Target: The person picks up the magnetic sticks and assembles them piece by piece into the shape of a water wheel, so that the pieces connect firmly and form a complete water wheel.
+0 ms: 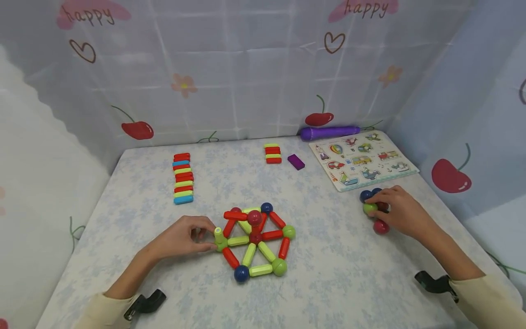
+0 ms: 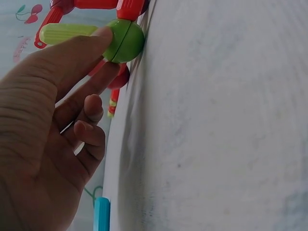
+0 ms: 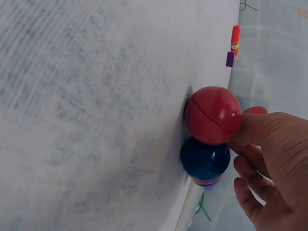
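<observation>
you can read "happy" twice on the curtain [image 1: 263,68] behind the table, near its top left and top right corners.

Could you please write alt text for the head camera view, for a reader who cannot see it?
A person's left hand touches a green ball on a flat wheel of coloured rods and balls, while the right hand rests on a cluster of loose balls beside a picture puzzle board.

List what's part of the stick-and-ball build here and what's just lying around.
In use:
- wheel of sticks and balls, left hand touching its green ball
- loose balls under right hand
- stick rows

Lying about:
- picture puzzle board
- purple block
- purple tube
</observation>
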The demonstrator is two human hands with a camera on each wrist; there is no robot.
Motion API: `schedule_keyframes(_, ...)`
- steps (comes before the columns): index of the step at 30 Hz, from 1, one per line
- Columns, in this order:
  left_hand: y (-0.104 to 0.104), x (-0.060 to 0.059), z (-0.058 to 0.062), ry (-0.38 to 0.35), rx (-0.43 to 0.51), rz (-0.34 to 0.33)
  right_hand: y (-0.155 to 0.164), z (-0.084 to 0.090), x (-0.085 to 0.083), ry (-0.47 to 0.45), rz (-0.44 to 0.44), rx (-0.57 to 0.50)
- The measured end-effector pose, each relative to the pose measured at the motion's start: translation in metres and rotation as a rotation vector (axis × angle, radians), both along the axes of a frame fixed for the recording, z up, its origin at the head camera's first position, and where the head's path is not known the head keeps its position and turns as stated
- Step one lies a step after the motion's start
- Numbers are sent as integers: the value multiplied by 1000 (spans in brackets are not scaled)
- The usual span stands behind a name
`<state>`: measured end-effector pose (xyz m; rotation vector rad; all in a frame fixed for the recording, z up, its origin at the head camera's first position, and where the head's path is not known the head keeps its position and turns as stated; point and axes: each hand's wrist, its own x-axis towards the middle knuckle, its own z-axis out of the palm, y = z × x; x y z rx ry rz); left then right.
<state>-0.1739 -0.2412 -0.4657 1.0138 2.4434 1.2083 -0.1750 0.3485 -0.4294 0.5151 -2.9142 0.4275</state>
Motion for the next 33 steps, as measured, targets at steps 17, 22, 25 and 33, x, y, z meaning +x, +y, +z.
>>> schedule_keyframes(17,-4,-1,-1,-1,10,-12,-219,66,-24,-27,559,-472)
schedule_keyframes(22,-1,-2,-1,18,27,-34,-284,68,-35,-147,708,-435)
schedule_keyframes(25,1,-1,0,20,17,-25,-304,64,-40,-193,748,-397)
schedule_keyframes(33,-3,2,-1,17,30,-10,-319,52,-36,-280,799,-344)
